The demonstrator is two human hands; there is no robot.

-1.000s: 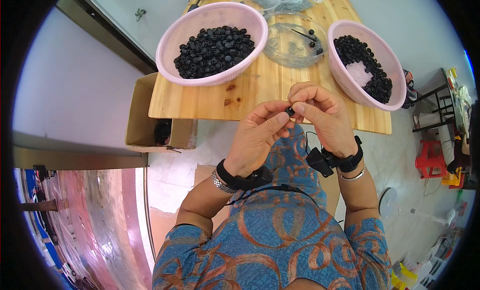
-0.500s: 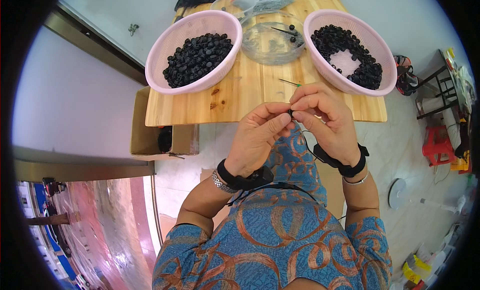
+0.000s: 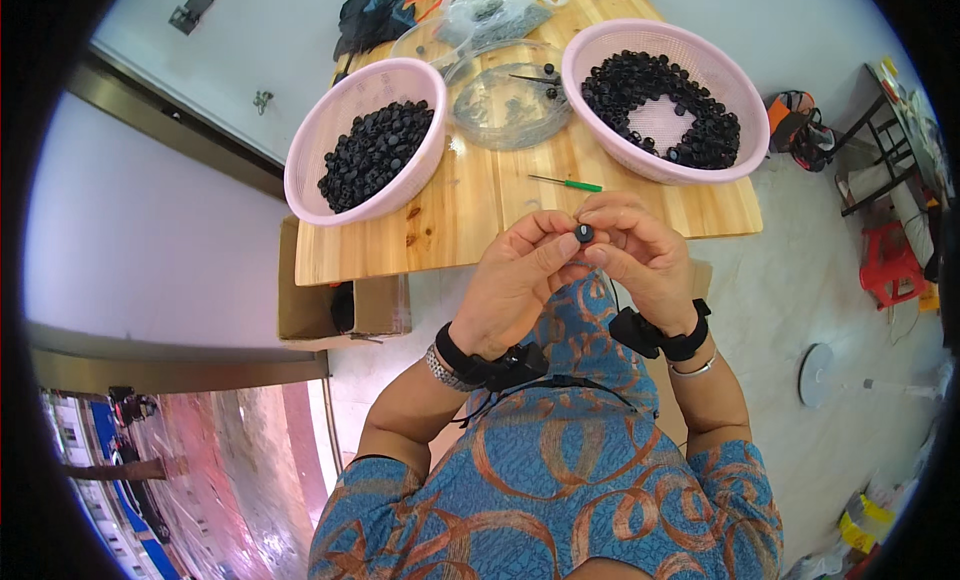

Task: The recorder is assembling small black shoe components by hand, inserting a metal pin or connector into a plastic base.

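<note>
pinching black part (image 3: pixel 584 234), 2 baskets (image 3: pixel 348 102) of black pieces (image 3: pixel 376 150)

You have one small, round, black, plastic-looking piece (image 3: pixel 584 233) at the fingertips of your left hand (image 3: pixel 505 280) and right hand (image 3: pixel 645 260). Its circular face turns toward you, showing a pale oval spot, mark or glint unclear. It sits near the front edge of the pale wooden surface (image 3: pixel 470 225).

A cardboard box (image 3: pixel 384 308) sits on the floor at left, a red stool (image 3: pixel 888 263) and pale disc (image 3: pixel 816 374) at right.
</note>
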